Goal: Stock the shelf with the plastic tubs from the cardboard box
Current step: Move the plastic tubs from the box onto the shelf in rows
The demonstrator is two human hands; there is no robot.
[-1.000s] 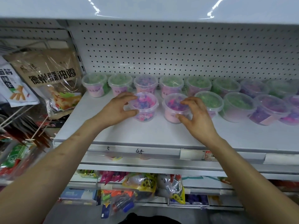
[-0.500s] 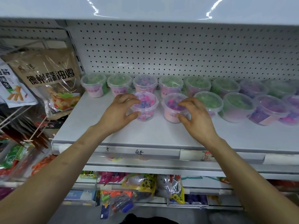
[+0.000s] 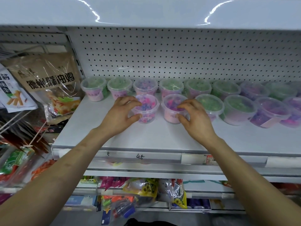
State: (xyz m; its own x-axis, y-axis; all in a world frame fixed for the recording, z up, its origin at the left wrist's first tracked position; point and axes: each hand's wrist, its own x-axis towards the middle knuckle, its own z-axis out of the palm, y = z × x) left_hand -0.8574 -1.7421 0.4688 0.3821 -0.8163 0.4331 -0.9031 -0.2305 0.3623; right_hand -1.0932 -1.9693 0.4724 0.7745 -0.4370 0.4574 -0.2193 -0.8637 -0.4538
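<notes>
Two rows of clear plastic tubs with green, pink and purple contents stand on the white shelf [image 3: 146, 136]. My left hand [image 3: 120, 115] grips a tub of pink and blue pieces [image 3: 147, 110] at the left end of the front row, fingers over its rim and thumb on its side. My right hand [image 3: 193, 118] grips the neighbouring tub with a pink label [image 3: 172, 108] the same way. Both tubs stand upright on the shelf, close together. The cardboard box is out of view.
A perforated back panel [image 3: 179, 51] rises behind the tubs and another shelf overhangs above. Hanging snack bags [image 3: 48, 82] crowd the left side. Bare shelf lies in front of the tubs and left of the front row. Packaged goods [image 3: 141, 193] fill the lower shelf.
Both hands have stayed on their tubs; the left tub has shifted slightly back and toward the right tub. The view has drifted a little.
</notes>
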